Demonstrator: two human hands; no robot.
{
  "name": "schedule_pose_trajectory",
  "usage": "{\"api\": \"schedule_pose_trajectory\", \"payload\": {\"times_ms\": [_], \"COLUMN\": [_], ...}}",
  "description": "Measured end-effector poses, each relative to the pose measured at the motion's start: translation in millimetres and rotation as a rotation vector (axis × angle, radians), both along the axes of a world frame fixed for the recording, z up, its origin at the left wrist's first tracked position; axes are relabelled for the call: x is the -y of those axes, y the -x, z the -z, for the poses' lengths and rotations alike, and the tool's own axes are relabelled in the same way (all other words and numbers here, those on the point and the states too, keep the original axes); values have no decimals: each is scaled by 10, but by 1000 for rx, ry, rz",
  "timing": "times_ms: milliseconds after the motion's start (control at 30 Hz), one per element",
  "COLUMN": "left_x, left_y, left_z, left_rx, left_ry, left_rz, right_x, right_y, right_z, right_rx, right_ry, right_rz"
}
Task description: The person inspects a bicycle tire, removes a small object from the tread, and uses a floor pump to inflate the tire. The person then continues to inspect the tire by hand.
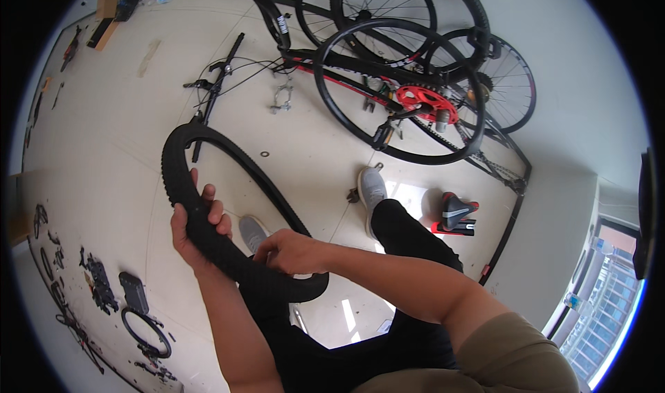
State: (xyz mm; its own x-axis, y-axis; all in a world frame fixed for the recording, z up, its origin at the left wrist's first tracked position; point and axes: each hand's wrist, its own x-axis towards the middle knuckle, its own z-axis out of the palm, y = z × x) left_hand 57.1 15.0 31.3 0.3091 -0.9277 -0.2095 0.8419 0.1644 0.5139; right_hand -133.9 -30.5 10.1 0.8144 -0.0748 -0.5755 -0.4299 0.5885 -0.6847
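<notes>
A black knobby bicycle tire point(181, 168), bent into a long oval, is held up in front of my lap. My left hand point(190, 235) wraps round its left side, thumb on the near side and fingers curled over the tread. On the tire's lower inner edge, my right hand point(296, 251) has its fingers curled and pressed in; the fingertips are partly hidden by the tire. The far end of the loop reaches over a black handlebar point(220, 81) lying on the floor.
Ahead on the floor lie a black and red bicycle frame with a red chainring point(424, 96), a bare rim point(320, 91) and spoked wheels point(506, 81). A saddle point(456, 211) lies right of my shoe point(373, 185). Small parts and a black pedal-like piece point(134, 292) lie left.
</notes>
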Motion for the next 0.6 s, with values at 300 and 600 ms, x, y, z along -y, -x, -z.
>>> {"api": "schedule_pose_trajectory", "payload": {"times_ms": [300, 600], "left_x": [22, 38], "left_y": [54, 102], "left_z": [-8, -60], "left_rx": [25, 86], "left_ry": [-21, -120], "left_rz": [1, -43], "right_x": [-19, 54], "right_y": [-12, -11], "right_z": [67, -64], "right_rx": [-63, -116], "right_ry": [19, 120], "right_rz": [-58, 26]}}
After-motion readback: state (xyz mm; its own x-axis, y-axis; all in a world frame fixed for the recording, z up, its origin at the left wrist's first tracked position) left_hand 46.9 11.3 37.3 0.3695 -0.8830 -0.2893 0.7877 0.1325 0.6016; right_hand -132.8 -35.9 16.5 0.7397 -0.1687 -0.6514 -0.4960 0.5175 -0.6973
